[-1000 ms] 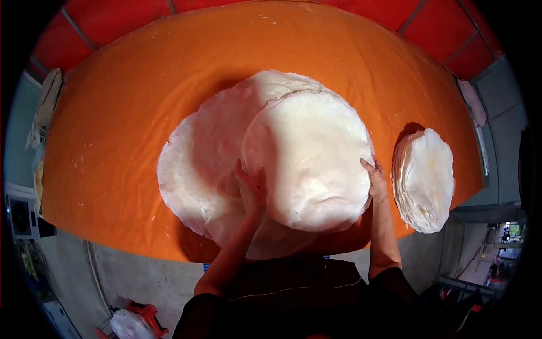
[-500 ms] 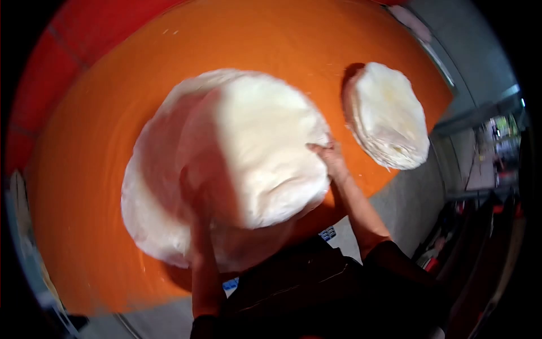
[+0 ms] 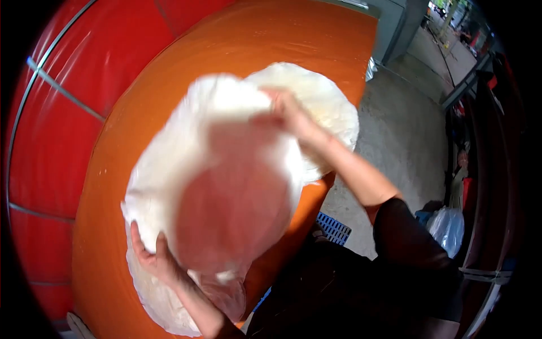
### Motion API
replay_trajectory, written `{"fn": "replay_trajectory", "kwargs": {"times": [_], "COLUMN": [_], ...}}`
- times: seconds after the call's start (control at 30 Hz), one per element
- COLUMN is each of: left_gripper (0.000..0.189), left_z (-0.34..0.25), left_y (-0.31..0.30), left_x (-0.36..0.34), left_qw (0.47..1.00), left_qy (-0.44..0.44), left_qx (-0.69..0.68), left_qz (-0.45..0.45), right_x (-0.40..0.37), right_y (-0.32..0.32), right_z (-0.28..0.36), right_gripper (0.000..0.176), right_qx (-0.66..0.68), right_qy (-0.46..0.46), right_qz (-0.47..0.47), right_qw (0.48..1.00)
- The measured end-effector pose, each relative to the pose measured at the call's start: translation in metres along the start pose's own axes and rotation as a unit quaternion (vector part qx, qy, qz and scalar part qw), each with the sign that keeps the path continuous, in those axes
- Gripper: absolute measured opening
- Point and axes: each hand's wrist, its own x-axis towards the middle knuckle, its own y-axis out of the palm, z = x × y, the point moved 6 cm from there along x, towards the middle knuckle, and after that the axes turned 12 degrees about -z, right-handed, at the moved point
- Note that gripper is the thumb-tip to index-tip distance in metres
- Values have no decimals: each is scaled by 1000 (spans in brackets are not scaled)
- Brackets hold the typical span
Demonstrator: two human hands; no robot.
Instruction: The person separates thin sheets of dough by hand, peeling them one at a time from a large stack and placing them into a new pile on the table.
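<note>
A large, thin, round sheet of pale dough hangs between my two hands, partly blurred and with a dark shadow across its middle. My right hand grips its upper right edge, fingers closed on the rim. At its lower left edge, my left hand holds the rim, with thumb and a finger showing apart and the other fingers partly hidden. Beneath the left hand, more pale dough lies on the orange table. Behind my right hand rests a stack of round sheets, partly covered by the lifted one.
The orange table has a curved left side beside a red tiled surface. Grey floor lies to the right. A blue crate stands below the table edge, and a clear plastic bag is farther right.
The upper dough sheet has been raised and shifted toward the stack on the right. My right hand moved up and left in view, my left hand down and left; the view has turned.
</note>
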Motion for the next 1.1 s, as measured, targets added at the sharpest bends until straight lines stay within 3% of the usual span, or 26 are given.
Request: {"fn": "replay_trajectory", "kwargs": {"times": [0.07, 0.2, 0.27, 0.33, 0.4, 0.47, 0.53, 0.57, 0.6, 0.7, 0.73, 0.8, 0.83, 0.93, 1.0, 1.03, 1.07, 1.1], "left_gripper": [54, 53, 52, 52, 53, 54, 54, 54, 49, 51, 59, 62, 59, 54, 52, 56, 55, 55], "left_z": [-5, 27, 78, 183, 161, 154, 148, 126, 138, 132, 134, 150, 168, 190, 204, 199, 189, 184], "left_y": [70, 178, 202, 204, 216, 210, 211, 213, 207, 214, 212, 220, 226, 237, 239, 239, 245, 245], "left_x": [-17, -74, -102, -130, -140, -151, -141, -144, -133, -100, -86, -68, -58, -58, -56, -60, -64, -67], "left_qw": [998, 985, 996, 987, 986, 974, 989, 977, 972, 976, 975, 963, 936, 941, 925, 926, 919, 936], "left_qy": [13, -82, 7, 65, -133, -192, -96, -151, -134, -208, -197, -245, -297, -285, -286, -295, -312, -272], "left_qx": [-59, -147, -47, 127, -66, -86, 38, 122, 157, 45, 104, 98, 94, -9, -60, -59, -93, -54], "left_qz": [25, 47, 73, 70, 79, 87, 107, 91, 113, 47, 5, 54, 166, 183, 244, 227, 222, 215], "right_x": [48, 99, 111, 104, 82, 93, 100, 102, 98, 91, 89, 89, 89, 81, 66, 64, 70, 64], "right_y": [-71, -188, -229, -257, -261, -267, -272, -275, -274, -272, -271, -277, -279, -283, -277, -276, -286, -276], "right_z": [12, -10, -67, -154, -169, -201, -207, -207, -209, -211, -211, -202, -200, -195, -170, -158, -214, -203], "right_gripper": [30, 37, 39, 40, 40, 36, 35, 36, 37, 38, 37, 44, 48, 64, 72, 77, 77, 75], "right_qx": [-16, 13, -102, -189, -93, -72, -65, -18, 30, 163, 204, 118, 74, -103, -200, -245, -169, -145], "right_qy": [-66, -19, 37, 103, 193, 296, 239, 254, 274, 333, 352, 314, 293, 160, 105, 71, 109, 136], "right_qz": [-70, -81, -74, -64, -173, -99, -86, -91, -97, -86, -80, -93, -98, -144, -186, -202, -178, -128], "right_qw": [995, 996, 991, 974, 961, 947, 965, 963, 956, 925, 910, 937, 948, 971, 956, 946, 963, 972]}}
